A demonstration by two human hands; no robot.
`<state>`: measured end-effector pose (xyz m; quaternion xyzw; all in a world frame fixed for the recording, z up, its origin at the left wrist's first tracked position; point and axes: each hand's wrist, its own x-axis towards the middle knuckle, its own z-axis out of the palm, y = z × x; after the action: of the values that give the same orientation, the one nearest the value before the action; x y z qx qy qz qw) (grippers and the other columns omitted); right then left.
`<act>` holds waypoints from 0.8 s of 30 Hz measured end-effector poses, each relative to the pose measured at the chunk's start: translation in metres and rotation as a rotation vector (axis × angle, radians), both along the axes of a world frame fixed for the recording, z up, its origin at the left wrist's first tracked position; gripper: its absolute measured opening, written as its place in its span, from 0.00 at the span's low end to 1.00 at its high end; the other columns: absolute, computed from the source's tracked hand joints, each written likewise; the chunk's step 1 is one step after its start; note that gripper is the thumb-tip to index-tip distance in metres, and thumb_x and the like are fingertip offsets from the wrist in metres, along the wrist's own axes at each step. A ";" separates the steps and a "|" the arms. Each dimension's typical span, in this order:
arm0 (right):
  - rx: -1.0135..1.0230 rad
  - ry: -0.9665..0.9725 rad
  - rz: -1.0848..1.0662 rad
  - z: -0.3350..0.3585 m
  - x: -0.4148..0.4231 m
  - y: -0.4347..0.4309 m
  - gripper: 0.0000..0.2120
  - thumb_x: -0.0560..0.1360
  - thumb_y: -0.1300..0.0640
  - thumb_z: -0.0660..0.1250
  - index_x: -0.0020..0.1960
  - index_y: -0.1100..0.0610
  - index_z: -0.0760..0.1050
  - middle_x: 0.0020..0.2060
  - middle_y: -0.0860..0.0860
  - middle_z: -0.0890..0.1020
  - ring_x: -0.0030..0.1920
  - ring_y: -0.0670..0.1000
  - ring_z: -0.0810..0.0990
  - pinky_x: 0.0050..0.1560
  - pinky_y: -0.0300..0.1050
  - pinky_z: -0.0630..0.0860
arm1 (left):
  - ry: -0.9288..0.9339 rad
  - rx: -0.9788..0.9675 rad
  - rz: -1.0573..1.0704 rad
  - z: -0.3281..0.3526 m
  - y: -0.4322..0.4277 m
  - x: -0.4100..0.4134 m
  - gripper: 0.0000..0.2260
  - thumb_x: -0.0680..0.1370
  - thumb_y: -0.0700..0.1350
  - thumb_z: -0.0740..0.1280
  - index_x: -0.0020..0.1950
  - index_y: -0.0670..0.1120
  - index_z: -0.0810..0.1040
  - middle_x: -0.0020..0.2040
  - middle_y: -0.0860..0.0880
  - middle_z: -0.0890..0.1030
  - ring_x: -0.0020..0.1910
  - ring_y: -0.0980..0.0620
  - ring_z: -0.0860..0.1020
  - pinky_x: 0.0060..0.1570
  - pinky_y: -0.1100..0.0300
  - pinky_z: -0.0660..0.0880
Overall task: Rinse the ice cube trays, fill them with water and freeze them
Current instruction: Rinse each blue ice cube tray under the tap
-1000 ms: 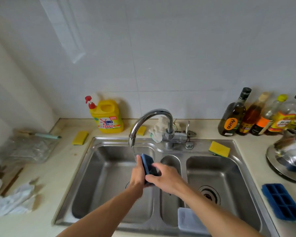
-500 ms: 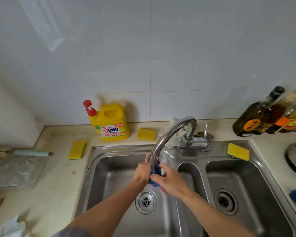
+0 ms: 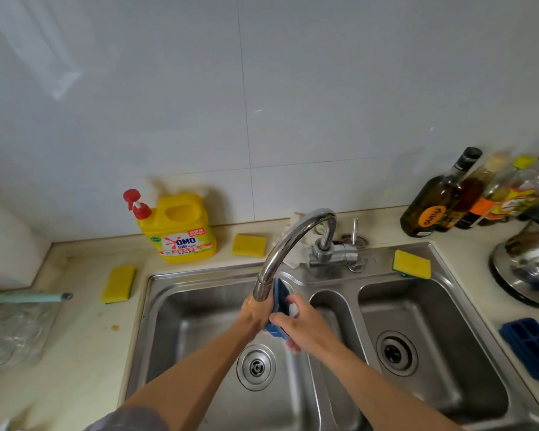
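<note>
While left hand and right hand still grip blue tray beneath faucet, second tray shows fuller.

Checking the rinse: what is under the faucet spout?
A blue ice cube tray, gripped by the left hand and right hand above the left basin. The hands cover most of it; no water stream is visible.

A grey sleeve ends above the bare left forearm.

"OMO" on the yellow detergent jug
</note>
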<state>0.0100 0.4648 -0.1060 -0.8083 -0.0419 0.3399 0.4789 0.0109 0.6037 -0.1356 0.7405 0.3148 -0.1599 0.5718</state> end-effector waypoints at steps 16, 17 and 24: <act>-0.269 -0.006 0.026 0.007 0.041 -0.083 0.29 0.70 0.37 0.66 0.68 0.45 0.70 0.37 0.49 0.84 0.29 0.46 0.83 0.29 0.36 0.76 | 0.129 0.079 0.028 0.000 0.087 -0.021 0.35 0.81 0.68 0.51 0.61 0.38 0.77 0.53 0.37 0.82 0.51 0.41 0.82 0.54 0.48 0.79; -0.262 -0.011 0.032 0.006 0.039 -0.082 0.29 0.70 0.37 0.67 0.68 0.45 0.70 0.38 0.50 0.84 0.30 0.46 0.83 0.29 0.36 0.77 | 0.108 0.076 -0.009 0.000 0.077 -0.021 0.36 0.81 0.69 0.50 0.60 0.37 0.78 0.52 0.36 0.82 0.50 0.41 0.83 0.53 0.49 0.80; -0.293 -0.114 0.157 0.012 0.006 -0.095 0.34 0.68 0.42 0.67 0.73 0.48 0.67 0.51 0.45 0.79 0.47 0.45 0.81 0.41 0.41 0.75 | 0.042 0.076 -0.041 0.003 0.029 -0.019 0.22 0.85 0.57 0.55 0.49 0.41 0.77 0.47 0.38 0.82 0.43 0.44 0.80 0.55 0.46 0.79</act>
<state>0.0159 0.3695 -0.0938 -0.8818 -0.0820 0.3323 0.3245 -0.0086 0.6331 -0.1329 0.7646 0.3172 -0.1749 0.5331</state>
